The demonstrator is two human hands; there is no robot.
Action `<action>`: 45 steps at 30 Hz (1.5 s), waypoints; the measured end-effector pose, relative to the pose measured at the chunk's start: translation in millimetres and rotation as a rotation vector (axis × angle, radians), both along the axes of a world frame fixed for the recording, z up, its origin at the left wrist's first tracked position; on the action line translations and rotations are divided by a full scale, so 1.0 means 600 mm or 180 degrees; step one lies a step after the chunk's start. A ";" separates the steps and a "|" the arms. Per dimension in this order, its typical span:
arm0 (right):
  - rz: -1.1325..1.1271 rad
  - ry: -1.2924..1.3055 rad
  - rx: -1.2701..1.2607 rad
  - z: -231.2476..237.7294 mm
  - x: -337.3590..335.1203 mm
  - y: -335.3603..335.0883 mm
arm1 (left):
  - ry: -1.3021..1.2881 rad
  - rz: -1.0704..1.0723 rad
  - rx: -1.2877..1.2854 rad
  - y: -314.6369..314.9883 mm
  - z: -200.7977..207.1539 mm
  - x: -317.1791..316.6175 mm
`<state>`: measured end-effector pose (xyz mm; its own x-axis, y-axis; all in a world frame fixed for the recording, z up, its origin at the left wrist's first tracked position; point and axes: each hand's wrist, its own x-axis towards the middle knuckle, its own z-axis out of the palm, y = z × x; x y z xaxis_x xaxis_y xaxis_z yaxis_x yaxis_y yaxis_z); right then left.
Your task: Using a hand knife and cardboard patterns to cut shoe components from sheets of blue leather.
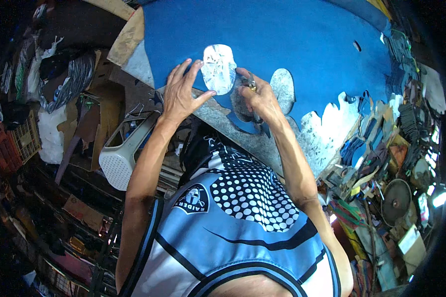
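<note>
A blue sheet (183, 29) lies over a mottled grey work surface (327, 126). Oval gaps in the sheet let the grey show, one of them right of my right hand. On the sheet rests a shiny white oval template (218, 69) with rounded ends. My left hand (183, 91) lies with spread fingers at the template's left edge, fingertips on or close to it. Just right of the template, my right hand (258, 96) is closed around a small knife-like metal tool (252, 83) with a yellowish part. Its tip is hidden by my fingers.
Jagged offcuts and scraps (357, 148) pile up at the right, beside a round fan-like disc (396, 202). A light grey plastic stool (118, 161) stands left below the work surface. Farther left are plastic crates (22, 141) and cardboard (101, 114).
</note>
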<state>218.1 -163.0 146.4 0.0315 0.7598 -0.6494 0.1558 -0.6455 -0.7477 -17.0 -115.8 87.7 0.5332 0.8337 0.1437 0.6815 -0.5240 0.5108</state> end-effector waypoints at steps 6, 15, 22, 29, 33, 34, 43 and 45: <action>-0.0115 0.0175 0.0195 -0.001 0.006 -0.001 | -0.0116 -0.0074 0.0064 0.002 0.003 0.004; -0.0054 0.0170 0.0100 -0.007 0.007 -0.002 | -0.0033 -0.0139 0.0090 0.003 0.004 0.004; 0.0025 0.0065 0.0118 -0.017 0.008 -0.004 | -0.0040 -0.0168 0.0162 0.002 0.002 0.004; -0.0281 0.0163 0.0231 0.015 0.004 -0.025 | 0.0053 -0.0353 0.0127 0.001 0.025 0.014; -0.1215 0.1372 -0.0415 0.062 -0.023 -0.137 | 0.0207 -0.0256 0.0263 -0.005 0.049 0.031; -0.1301 0.1379 -0.0483 0.068 -0.035 -0.168 | 0.0361 -0.0523 0.0305 0.000 0.052 0.037; 0.0888 -0.1391 0.1427 0.058 -0.098 -0.101 | 0.1630 -0.1783 -0.2482 0.197 0.083 0.156; 0.0890 -0.1720 0.1582 0.029 -0.110 -0.047 | 0.1205 -0.0814 -0.5917 0.255 0.042 0.209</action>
<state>152.1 -191.3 163.9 0.0108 0.9835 -0.1804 0.6877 -0.1383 -0.7127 108.2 36.9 113.0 0.4352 -0.3148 -0.8435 0.8819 0.3375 0.3291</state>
